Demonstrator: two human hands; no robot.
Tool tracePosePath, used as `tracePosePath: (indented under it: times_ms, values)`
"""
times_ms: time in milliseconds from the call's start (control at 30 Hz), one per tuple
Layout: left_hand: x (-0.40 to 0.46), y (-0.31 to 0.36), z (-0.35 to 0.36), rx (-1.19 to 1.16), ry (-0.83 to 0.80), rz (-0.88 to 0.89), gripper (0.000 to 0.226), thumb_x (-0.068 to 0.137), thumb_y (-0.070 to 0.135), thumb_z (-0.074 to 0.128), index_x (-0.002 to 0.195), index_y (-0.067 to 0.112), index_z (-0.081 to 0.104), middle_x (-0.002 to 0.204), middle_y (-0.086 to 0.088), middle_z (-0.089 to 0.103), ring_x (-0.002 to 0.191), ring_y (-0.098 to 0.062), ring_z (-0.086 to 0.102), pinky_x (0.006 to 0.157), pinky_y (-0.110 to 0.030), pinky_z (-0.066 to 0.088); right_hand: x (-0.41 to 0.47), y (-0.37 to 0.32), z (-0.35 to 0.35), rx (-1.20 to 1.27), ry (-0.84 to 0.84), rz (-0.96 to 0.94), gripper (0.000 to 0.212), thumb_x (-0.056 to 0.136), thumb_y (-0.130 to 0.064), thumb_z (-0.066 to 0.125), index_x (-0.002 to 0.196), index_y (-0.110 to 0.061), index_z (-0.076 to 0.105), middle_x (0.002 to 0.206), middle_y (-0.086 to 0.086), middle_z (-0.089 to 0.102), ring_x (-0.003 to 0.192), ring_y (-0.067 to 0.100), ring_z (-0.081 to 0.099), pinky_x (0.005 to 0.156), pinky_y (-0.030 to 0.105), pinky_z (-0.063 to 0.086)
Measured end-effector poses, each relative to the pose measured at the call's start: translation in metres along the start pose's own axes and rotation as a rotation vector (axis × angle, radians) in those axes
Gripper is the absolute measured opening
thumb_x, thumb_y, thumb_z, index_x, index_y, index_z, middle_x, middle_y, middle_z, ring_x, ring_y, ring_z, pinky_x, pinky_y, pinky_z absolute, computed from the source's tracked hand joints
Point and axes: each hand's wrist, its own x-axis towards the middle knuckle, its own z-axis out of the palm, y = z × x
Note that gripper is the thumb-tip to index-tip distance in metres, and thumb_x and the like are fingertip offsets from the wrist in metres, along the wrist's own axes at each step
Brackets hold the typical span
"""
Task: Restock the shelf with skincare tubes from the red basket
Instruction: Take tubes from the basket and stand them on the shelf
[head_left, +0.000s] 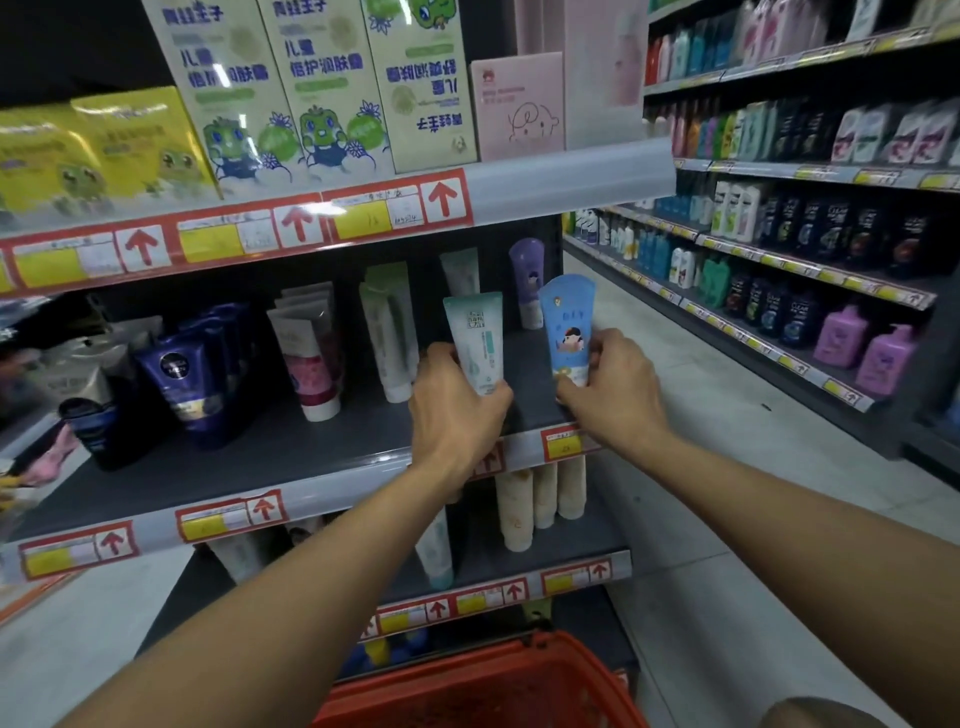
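My left hand (457, 410) grips a pale green-and-white tube (477, 338) by its lower end, upright over the right part of the dark middle shelf (249, 467). Just to its right, my right hand (615, 387) holds a blue tube (567, 325) with a cartoon figure, also upright, near the shelf's right end. Both tubes stand cap down at the shelf's front edge. The red basket (483, 686) sits low at the bottom of the view, below my arms; its contents are hidden.
Further tubes stand on the same shelf: dark blue (179, 374), pink-and-white (309, 358), pale green (389, 332), purple (527, 280). Boxes fill the shelf above, cream tubes (540, 499) the one below. An aisle and a bottle-filled shelving unit (779, 249) lie to the right.
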Motion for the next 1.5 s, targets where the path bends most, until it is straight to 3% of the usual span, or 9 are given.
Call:
tracePosePath:
  times_ms: [67, 167, 300, 467, 600, 867, 1100, 1500]
  values:
    - [0.001, -0.004, 0.006, 0.013, 0.015, 0.005, 0.049, 0.08, 0.035, 0.079, 0.116, 0.02, 0.051, 0.116, -0.003, 0.063, 0.106, -0.026, 0.066, 0.075, -0.036, 0.055, -0.001, 0.005, 0.007, 0.004, -0.005, -0.005, 0.049, 0.077, -0.037, 0.08, 0.116, -0.02, 0.055, 0.104, 0.001, 0.06, 0.086, 0.016, 0.059, 0.058, 0.023, 0.039]
    - [0.0, -0.008, 0.011, 0.023, 0.038, 0.032, 0.05, 0.081, 0.039, 0.077, 0.12, 0.021, 0.05, 0.117, -0.003, 0.061, 0.107, -0.027, 0.064, 0.085, -0.045, 0.057, -0.002, 0.008, 0.01, 0.033, 0.001, -0.012, 0.052, 0.077, -0.037, 0.081, 0.119, -0.021, 0.054, 0.107, 0.0, 0.061, 0.088, 0.014, 0.062, 0.058, 0.02, 0.043]
    - [-0.005, -0.014, 0.016, 0.042, 0.069, 0.059, 0.065, 0.077, 0.047, 0.082, 0.126, 0.019, 0.049, 0.123, -0.002, 0.054, 0.112, -0.025, 0.061, 0.089, -0.044, 0.055, -0.005, 0.004, 0.006, 0.022, 0.002, -0.014, 0.057, 0.074, -0.037, 0.08, 0.12, -0.021, 0.052, 0.11, 0.001, 0.066, 0.094, 0.019, 0.065, 0.073, 0.038, 0.058]
    - [0.004, -0.018, 0.022, 0.231, -0.014, -0.045, 0.05, 0.081, 0.051, 0.079, 0.114, 0.019, 0.06, 0.113, -0.004, 0.071, 0.103, -0.03, 0.07, 0.067, -0.033, 0.048, 0.004, 0.0, 0.007, -0.145, -0.093, 0.021, 0.048, 0.077, -0.039, 0.081, 0.113, -0.018, 0.058, 0.104, 0.005, 0.068, 0.091, 0.026, 0.064, 0.065, 0.034, 0.052]
    - [0.026, -0.013, 0.031, 0.285, -0.053, -0.122, 0.056, 0.075, 0.056, 0.081, 0.115, 0.021, 0.062, 0.115, -0.004, 0.071, 0.103, -0.029, 0.069, 0.069, -0.036, 0.052, 0.025, -0.004, 0.009, -0.178, -0.185, 0.086, 0.052, 0.076, -0.042, 0.083, 0.117, -0.018, 0.061, 0.108, 0.006, 0.069, 0.094, 0.028, 0.067, 0.072, 0.037, 0.058]
    - [0.081, -0.016, 0.058, 0.343, -0.07, -0.182, 0.067, 0.074, 0.053, 0.087, 0.125, 0.016, 0.062, 0.125, -0.008, 0.069, 0.113, -0.031, 0.068, 0.071, -0.035, 0.05, 0.07, -0.001, 0.034, -0.191, -0.209, 0.112, 0.057, 0.078, -0.036, 0.085, 0.126, -0.014, 0.063, 0.117, 0.01, 0.07, 0.104, 0.03, 0.068, 0.079, 0.039, 0.059]
    - [0.113, -0.028, 0.076, 0.334, -0.055, -0.181, 0.071, 0.075, 0.051, 0.087, 0.128, 0.013, 0.061, 0.13, -0.009, 0.068, 0.119, -0.032, 0.066, 0.074, -0.035, 0.047, 0.103, 0.006, 0.061, -0.213, -0.193, 0.107, 0.057, 0.078, -0.038, 0.083, 0.124, -0.01, 0.065, 0.114, 0.015, 0.067, 0.1, 0.035, 0.067, 0.069, 0.034, 0.049]
    - [0.141, -0.04, 0.096, 0.353, -0.021, -0.175, 0.067, 0.077, 0.05, 0.083, 0.127, 0.014, 0.058, 0.129, -0.009, 0.067, 0.118, -0.032, 0.065, 0.072, -0.034, 0.043, 0.135, 0.011, 0.092, -0.187, -0.188, 0.135, 0.064, 0.076, -0.037, 0.087, 0.127, -0.008, 0.062, 0.117, 0.016, 0.064, 0.103, 0.037, 0.066, 0.079, 0.043, 0.058]
